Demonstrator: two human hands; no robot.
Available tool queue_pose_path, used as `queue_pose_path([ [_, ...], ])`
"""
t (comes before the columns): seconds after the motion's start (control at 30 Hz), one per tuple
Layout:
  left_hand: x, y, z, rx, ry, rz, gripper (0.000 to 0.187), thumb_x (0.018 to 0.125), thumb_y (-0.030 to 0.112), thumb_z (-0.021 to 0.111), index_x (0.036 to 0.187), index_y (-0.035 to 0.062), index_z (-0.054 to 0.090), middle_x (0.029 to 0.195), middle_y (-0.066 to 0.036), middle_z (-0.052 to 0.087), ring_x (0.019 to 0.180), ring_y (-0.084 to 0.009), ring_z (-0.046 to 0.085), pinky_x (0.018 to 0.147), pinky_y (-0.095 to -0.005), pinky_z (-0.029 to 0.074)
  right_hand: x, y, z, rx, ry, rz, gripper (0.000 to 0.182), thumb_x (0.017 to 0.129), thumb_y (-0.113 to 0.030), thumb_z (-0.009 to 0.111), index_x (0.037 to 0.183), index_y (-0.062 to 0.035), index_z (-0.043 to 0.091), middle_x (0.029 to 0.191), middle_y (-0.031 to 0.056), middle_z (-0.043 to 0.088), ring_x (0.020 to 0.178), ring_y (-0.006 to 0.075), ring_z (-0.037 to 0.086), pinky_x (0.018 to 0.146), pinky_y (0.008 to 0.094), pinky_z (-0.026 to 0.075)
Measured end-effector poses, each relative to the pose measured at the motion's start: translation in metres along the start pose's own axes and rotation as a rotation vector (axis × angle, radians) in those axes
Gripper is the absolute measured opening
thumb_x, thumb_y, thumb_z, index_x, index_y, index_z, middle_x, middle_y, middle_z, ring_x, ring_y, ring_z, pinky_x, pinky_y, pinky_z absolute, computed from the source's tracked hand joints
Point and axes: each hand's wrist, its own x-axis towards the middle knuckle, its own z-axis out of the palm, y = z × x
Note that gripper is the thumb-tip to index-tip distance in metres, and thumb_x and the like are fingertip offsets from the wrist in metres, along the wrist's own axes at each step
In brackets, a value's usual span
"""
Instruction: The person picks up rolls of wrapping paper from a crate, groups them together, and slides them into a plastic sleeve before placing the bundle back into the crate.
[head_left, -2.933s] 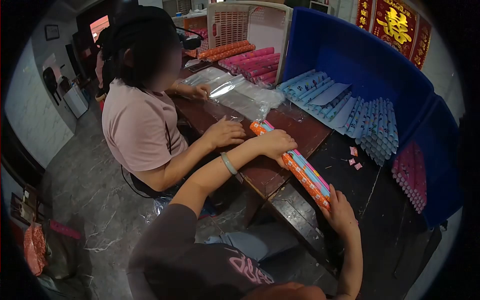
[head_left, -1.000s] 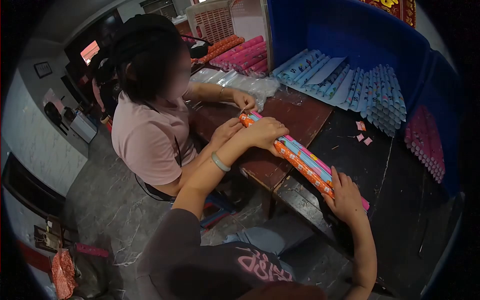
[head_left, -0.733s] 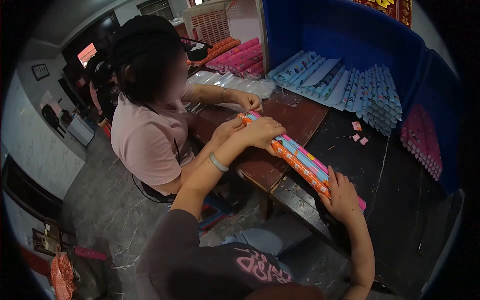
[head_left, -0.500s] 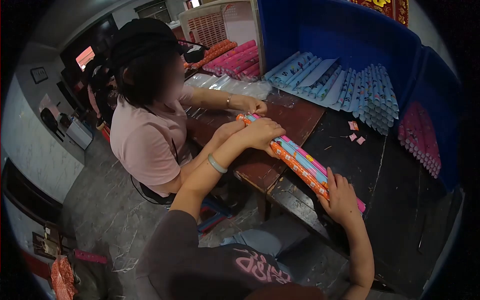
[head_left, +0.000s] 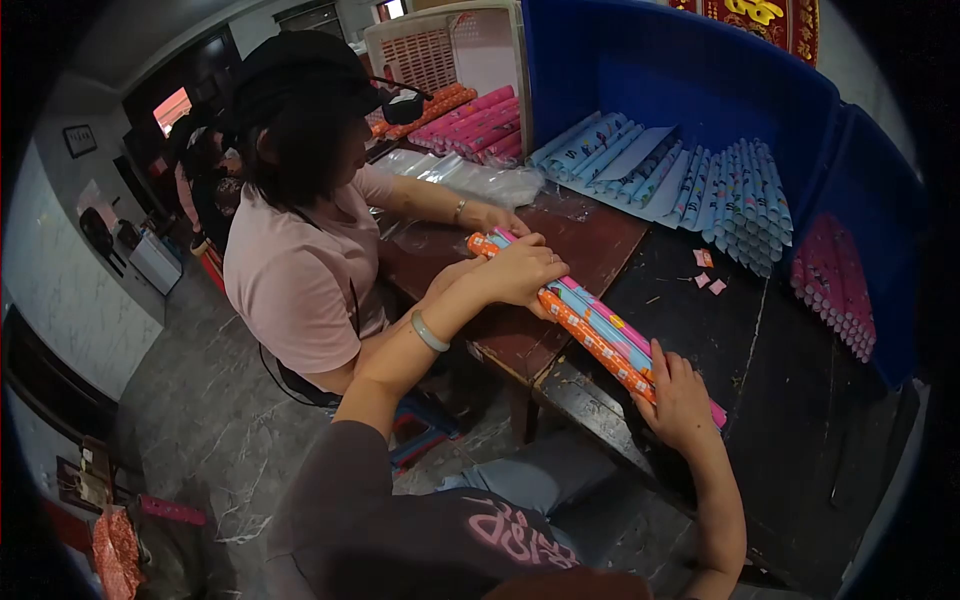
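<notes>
A bundle of long paper rolls (head_left: 600, 337) in orange, light blue and pink lies slantwise over the table edge area. My left hand (head_left: 524, 275) is closed around its far part, wearing a ring, with a pale bangle on the wrist. Near the bundle's close end, my right hand (head_left: 682, 398) grips it from the outer side, thumb and fingers on either side. A co-worker's hand (head_left: 492, 219) reaches to the far end of the same bundle. The co-worker's other hand is mostly hidden behind my left forearm.
Light blue rolls (head_left: 752, 205) are stacked against a blue bin (head_left: 690, 70). Pink rolls (head_left: 835, 285) lean at the right. Small pink packets (head_left: 704, 259) lie on the black table (head_left: 765, 440). Clear plastic bags (head_left: 470, 180) rest on the brown table (head_left: 590, 240) beside the seated co-worker (head_left: 300, 270).
The co-worker's hand has come closer in at the far end of the bundle, and the head leans forward slightly. My hands keep hold of the rolls almost in place.
</notes>
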Motion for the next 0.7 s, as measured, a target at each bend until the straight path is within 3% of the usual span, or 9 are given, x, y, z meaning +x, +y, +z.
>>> queue_pose_path([
  [0.2,0.006,0.005,-0.011,0.04,0.047,0.031,0.06,0.057,0.054,0.076,0.088,0.005,0.062,0.081,-0.009,0.064,0.089,-0.0238,0.057,0.083,-0.0363,0.04,0.0,0.001,-0.015,0.043,-0.083,0.018,0.076,0.084,-0.032,0.065,0.143,0.0018,0.03,0.122,0.0228,0.049,0.11,0.0373,0.052,0.093,0.0456,0.044],
  [0.43,0.021,0.025,-0.007,-0.012,0.007,0.062,0.059,0.058,0.055,0.076,0.085,0.0049,0.06,0.081,-0.009,0.063,0.089,-0.0252,0.058,0.087,-0.0384,0.04,-0.025,0.011,-0.025,0.064,-0.1,0.027,0.075,0.084,-0.029,0.066,0.142,0.0024,0.032,0.124,0.0238,0.048,0.11,0.0386,0.052,0.094,0.0427,0.044],
  [0.5,0.029,0.038,-0.003,-0.001,0.016,0.045,0.06,0.058,0.056,0.076,0.085,0.0047,0.059,0.079,-0.01,0.062,0.085,-0.0267,0.06,0.083,-0.0381,0.043,-0.038,0.014,-0.036,0.046,-0.117,0.045,0.074,0.084,-0.028,0.066,0.142,0.0024,0.032,0.125,0.0233,0.048,0.11,0.0384,0.052,0.094,0.0423,0.044],
  [0.53,0.033,0.048,-0.002,-0.043,0.001,-0.014,0.062,0.059,0.058,0.076,0.086,0.0046,0.058,0.08,-0.01,0.061,0.081,-0.0275,0.062,0.075,-0.0377,0.045,-0.046,0.017,-0.042,0.038,-0.125,0.037,0.074,0.084,-0.028,0.066,0.142,0.0024,0.032,0.125,0.0227,0.048,0.109,0.0381,0.053,0.094,0.0419,0.044],
  [0.7,0.069,0.102,0.0,-0.114,-0.011,-0.028,0.063,0.06,0.06,0.075,0.085,0.0044,0.057,0.082,-0.01,0.061,0.08,-0.0271,0.062,0.068,-0.0365,0.046,-0.099,0.041,-0.07,-0.004,-0.152,0.056,0.076,0.083,-0.029,0.068,0.142,0.0018,0.032,0.125,0.0209,0.048,0.111,0.0371,0.051,0.096,0.0424,0.043],
])
